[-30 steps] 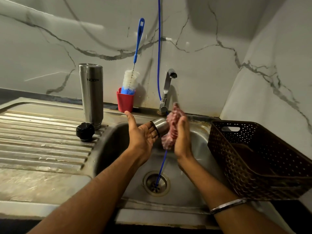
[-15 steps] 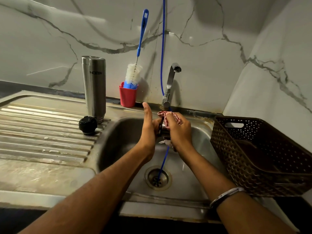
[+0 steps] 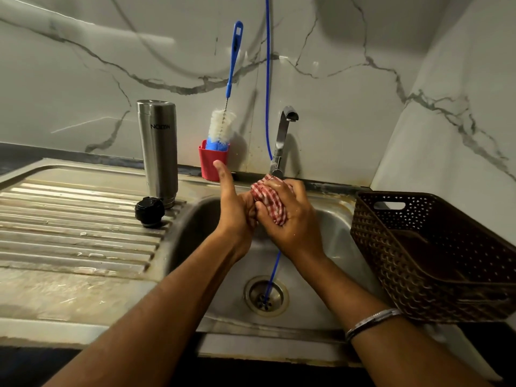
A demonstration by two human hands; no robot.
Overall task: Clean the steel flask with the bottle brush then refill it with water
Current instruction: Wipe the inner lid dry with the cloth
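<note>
Two bare hands meet over the basin of a stainless-steel sink (image 3: 332,247) while the tall cylindrical brushed-steel flask (image 3: 158,152) stands upright and apart from them on the ribbed draining board (image 3: 69,233), near the back wall. Its round black screw cap (image 3: 149,211) lies just beside its base. The blue-handled bottle brush with white bristles (image 3: 223,127) rests untouched in a small red plastic holder (image 3: 208,166) at the wall, between flask and tap.

The right hand (image 3: 290,219) is curled around a bunched red-and-white checked cloth (image 3: 268,198). The left hand (image 3: 236,210) presses against it with thumb raised; whether its fingers hold anything behind the cloth cannot be told. A thin blue hose (image 3: 267,79) drops down the wall, passes behind the hands and ends in the drain (image 3: 265,296). The steel tap (image 3: 283,135) above appears dry.

The risks look small but real. Wet hands reaching for the smooth flask could let it slip or tip it against the board's ridges. The loose cap sits near the basin's edge and a careless sweep could knock it in. A dark brown woven plastic basket (image 3: 435,255) overhangs the basin's right side and could be nudged.
</note>
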